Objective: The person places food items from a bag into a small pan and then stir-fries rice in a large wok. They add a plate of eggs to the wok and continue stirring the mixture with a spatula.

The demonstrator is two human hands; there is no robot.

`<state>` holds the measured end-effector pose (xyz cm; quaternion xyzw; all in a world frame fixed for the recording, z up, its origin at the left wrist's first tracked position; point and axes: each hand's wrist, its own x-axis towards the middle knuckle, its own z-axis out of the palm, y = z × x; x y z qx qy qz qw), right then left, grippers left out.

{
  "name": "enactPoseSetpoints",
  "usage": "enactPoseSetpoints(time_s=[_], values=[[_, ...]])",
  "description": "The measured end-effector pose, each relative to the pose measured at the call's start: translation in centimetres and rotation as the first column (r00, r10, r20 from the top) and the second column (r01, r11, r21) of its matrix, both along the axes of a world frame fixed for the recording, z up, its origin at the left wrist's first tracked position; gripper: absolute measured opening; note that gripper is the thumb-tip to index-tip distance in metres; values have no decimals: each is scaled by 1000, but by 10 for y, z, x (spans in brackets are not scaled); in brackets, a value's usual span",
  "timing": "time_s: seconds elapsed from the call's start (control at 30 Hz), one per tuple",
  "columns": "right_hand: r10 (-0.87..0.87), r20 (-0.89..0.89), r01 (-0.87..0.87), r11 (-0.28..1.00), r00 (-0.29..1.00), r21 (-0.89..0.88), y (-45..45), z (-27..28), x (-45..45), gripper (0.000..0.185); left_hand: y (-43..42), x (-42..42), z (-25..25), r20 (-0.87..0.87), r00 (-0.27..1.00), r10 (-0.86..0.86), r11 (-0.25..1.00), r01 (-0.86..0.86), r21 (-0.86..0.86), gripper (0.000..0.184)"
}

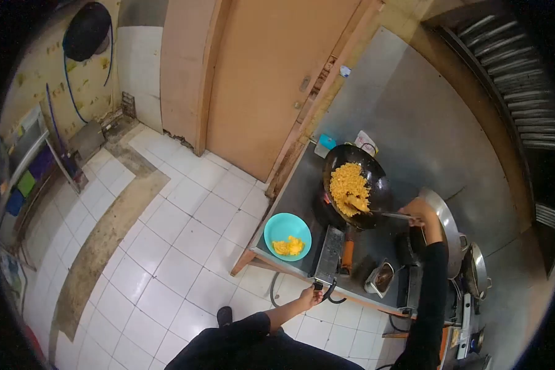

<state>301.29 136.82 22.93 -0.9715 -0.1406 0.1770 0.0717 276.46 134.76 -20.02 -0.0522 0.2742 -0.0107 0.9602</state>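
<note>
1 wok (381, 186), on the stove (328, 254), holding yellow food (345, 177). 1 spatula (388, 214), its blade in that food, handle gripped in the right hand (420, 211). Left hand (310, 297): fingers pinching the stove's black knob (317, 285). 1 turquoise bowl (285, 223), left of the wok, containing yellow pieces (288, 246).

White floor tiles (182, 271) reach a brown door (268, 80) near a grey metal wall panel (413, 105).
</note>
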Motion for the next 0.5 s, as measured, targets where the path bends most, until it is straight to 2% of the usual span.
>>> enactPoseSetpoints(time_s=[0.07,0.1,0.13,0.2,0.23,0.27,0.3,0.37,0.4,0.47,0.5], values=[[-40,-114,12,972,993,-235,18,48,-36,31,0,-6,0,104,982,-156,986,161,-42,36],[-56,-172,-7,938,984,-346,21,55,-40,32,-5,-6,-10,104,966,-235,953,250,-170,53],[-62,-167,1,939,984,-344,23,53,-41,32,-2,-8,0,108,964,-242,952,257,-167,53],[31,-156,-78,950,987,-302,23,35,-45,35,10,-24,50,120,872,-475,879,476,25,64],[38,-143,-47,997,989,-61,22,17,-58,33,20,-22,72,223,870,-439,897,438,58,68],[11,-104,-19,997,995,-72,25,-15,-45,29,31,-15,96,325,856,-403,914,397,88,72],[-49,-68,54,995,997,79,29,-37,-55,24,43,-8,123,323,850,-417,908,407,101,72],[-82,129,66,990,988,124,27,-93,-24,23,63,9,169,334,877,-344,931,272,244,60],[-11,445,11,1000,895,2,29,-97,-36,28,64,23,170,332,875,-353,926,275,259,60],[14,581,6,999,814,-33,25,-106,-33,29,67,45,176,247,883,-398,878,289,382,37],[2,582,15,1000,813,-24,17,-108,-29,29,60,50,176,134,918,-374,879,304,366,25]])
